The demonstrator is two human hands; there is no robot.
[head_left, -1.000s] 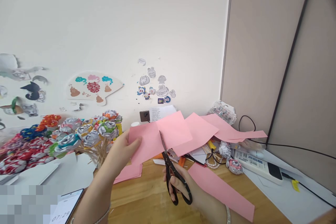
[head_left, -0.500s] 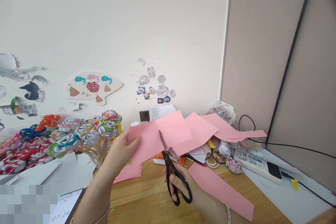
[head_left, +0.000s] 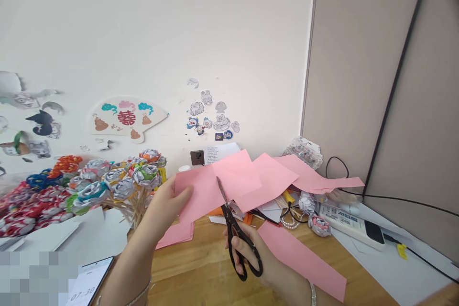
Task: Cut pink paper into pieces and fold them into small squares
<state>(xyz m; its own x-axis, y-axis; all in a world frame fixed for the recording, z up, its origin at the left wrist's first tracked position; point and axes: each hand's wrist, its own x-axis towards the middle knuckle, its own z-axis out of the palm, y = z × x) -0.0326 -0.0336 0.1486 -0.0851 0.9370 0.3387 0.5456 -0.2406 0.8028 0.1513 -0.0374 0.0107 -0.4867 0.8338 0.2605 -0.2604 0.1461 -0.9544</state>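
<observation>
My left hand (head_left: 171, 199) pinches the left edge of a sheet of pink paper (head_left: 201, 190), thumb on top. In my right hand (head_left: 247, 248) is a pair of black-handled scissors (head_left: 234, 232), fingers and thumb through the loops. Its blades point up and away, lying across the pink sheet with a slit along them. To the right, more pink sheets (head_left: 274, 177) overlap on the things at the back of the table. A cut pink strip (head_left: 304, 263) rests by my right forearm. Below my left hand lies a small stack of pink pieces (head_left: 177, 236).
Folded paper flowers (head_left: 125, 181) on sticks crowd the left side, beside white paper sheets (head_left: 103, 229). A phone (head_left: 89, 282) lies at the front left. On the right are a white power strip (head_left: 351, 224), a black cable (head_left: 405, 198) and a paper rose (head_left: 319, 224).
Almost nothing has moved. Both hands, the scissors and the pink paper keep nearly the same positions; the phone's timer has advanced by one second.
</observation>
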